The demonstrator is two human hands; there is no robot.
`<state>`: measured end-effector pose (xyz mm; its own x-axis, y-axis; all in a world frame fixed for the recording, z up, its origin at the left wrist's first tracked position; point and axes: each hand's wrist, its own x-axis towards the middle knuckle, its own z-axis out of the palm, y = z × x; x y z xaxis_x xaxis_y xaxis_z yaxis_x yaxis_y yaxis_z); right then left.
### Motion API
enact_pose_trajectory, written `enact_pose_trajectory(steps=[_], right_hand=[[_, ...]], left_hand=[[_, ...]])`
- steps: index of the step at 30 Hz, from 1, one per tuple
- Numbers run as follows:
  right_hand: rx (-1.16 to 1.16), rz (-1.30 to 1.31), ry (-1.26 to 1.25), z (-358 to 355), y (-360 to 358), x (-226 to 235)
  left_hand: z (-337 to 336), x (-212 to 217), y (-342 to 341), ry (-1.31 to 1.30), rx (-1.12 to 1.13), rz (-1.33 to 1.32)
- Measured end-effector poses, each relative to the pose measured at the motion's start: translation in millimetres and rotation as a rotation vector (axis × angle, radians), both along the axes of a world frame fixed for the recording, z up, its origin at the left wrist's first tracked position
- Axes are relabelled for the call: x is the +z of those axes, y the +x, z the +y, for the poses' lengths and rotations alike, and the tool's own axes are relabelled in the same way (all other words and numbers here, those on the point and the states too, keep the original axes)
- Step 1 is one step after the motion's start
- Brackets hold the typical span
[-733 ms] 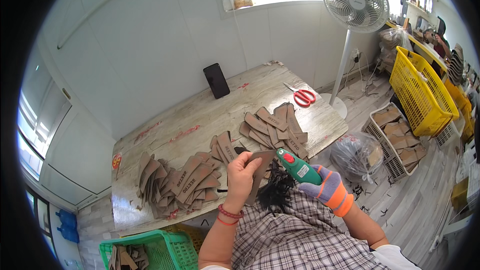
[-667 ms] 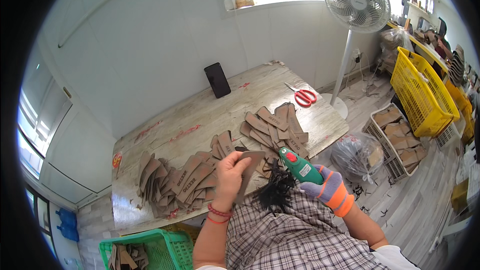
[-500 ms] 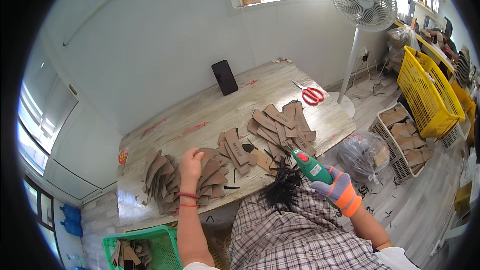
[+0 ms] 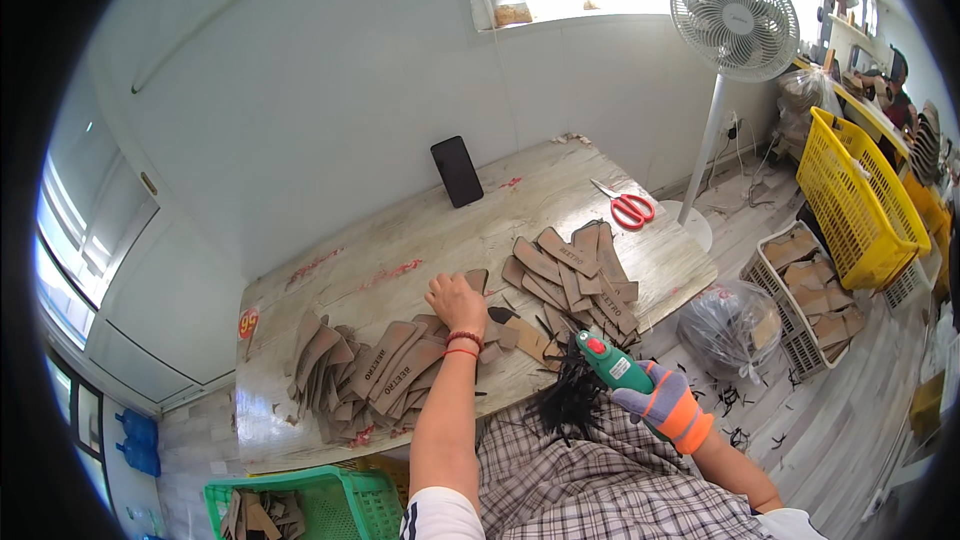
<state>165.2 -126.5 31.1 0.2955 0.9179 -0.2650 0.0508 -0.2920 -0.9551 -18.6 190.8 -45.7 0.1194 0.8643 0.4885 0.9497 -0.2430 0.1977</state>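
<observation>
My left hand [image 4: 459, 304], bare with red bands at the wrist, is curled over a small group of brown curved strips at the table's middle; one brown strip [image 4: 477, 280] shows past its fingers. My right hand [image 4: 668, 406], in a grey-purple and orange glove, grips a green handheld power tool [image 4: 617, 368] with a red button. The tool's tip points toward black trimmings [image 4: 565, 388] heaped at the table's near edge and on my lap. A larger pile of brown strips [image 4: 385, 370] lies to the left, and another pile [image 4: 575, 270] to the right.
Red-handled scissors [image 4: 631, 210] and a black phone [image 4: 457, 172] are on the table [image 4: 340, 285]. A green basket [image 4: 370, 505] stands below its near left edge. To the right are a white fan [image 4: 735, 18], a plastic bag [image 4: 730, 325] and a yellow crate [image 4: 862, 210].
My left hand has moved right and away from me, from the left pile to the small middle group. The green tool stays in my right hand. The view has shifted slightly.
</observation>
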Motion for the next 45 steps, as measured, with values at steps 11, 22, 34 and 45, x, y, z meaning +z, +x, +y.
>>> enact_pose_trajectory(steps=[11, 22, 34, 45], right_hand=[[-0.088, -0.01, 0.044, 15.7, 0.8, -5.5], [-0.096, 0.038, 0.095, 1.1, 2.7, 4.4], [-0.134, 0.105, 0.088, 4.0, 0.9, 18.8], [-0.08, 0.083, 0.096, -2.6, 8.2, 19.7]], left_hand=[[-140.9, 76.2, 43.2, -0.681, -0.572, -1.978], [-155.3, 65.2, 62.1, -0.732, -0.532, -2.012], [-180.1, 52.9, 59.5, -0.886, -0.605, -1.963], [-179.8, 69.2, 38.1, -0.784, -0.652, -1.662]])
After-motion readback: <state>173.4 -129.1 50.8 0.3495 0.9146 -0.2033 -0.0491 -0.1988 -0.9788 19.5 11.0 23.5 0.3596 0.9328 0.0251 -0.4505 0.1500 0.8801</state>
